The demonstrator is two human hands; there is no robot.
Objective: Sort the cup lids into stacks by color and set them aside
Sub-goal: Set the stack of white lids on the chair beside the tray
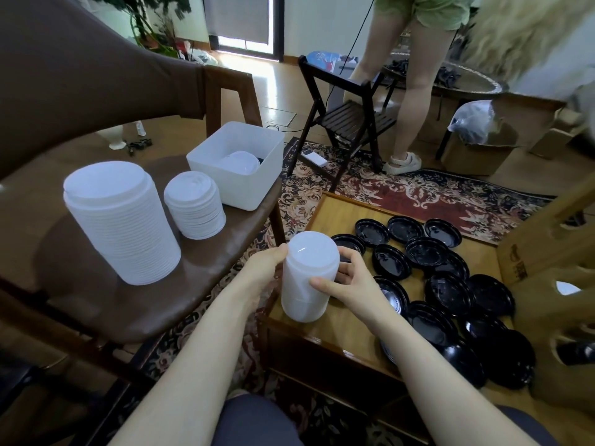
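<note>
My left hand [267,268] has its fingers curled round the left side of a tall stack of white lids [307,278], and my right hand [346,284] grips the stack's right side, thumb across the front and fingers wrapped behind. The stack stands upright between my palms, its base on the near left corner of the wooden tray table [325,217]. Just beyond my right fingers, loose black lids [447,284] lie scattered and overlapping across the tray. Past my left fingers, well apart on the brown chair seat [206,278], stand a big stack of wide white lids [120,220] and, just beside it, a shorter stack of small white lids [194,204]. Behind those sits a white plastic bin [238,165] with lids inside. Farther out, a dark folding chair [351,120] stands on the patterned rug [402,191], with a person's legs [415,85] beside it.
</note>
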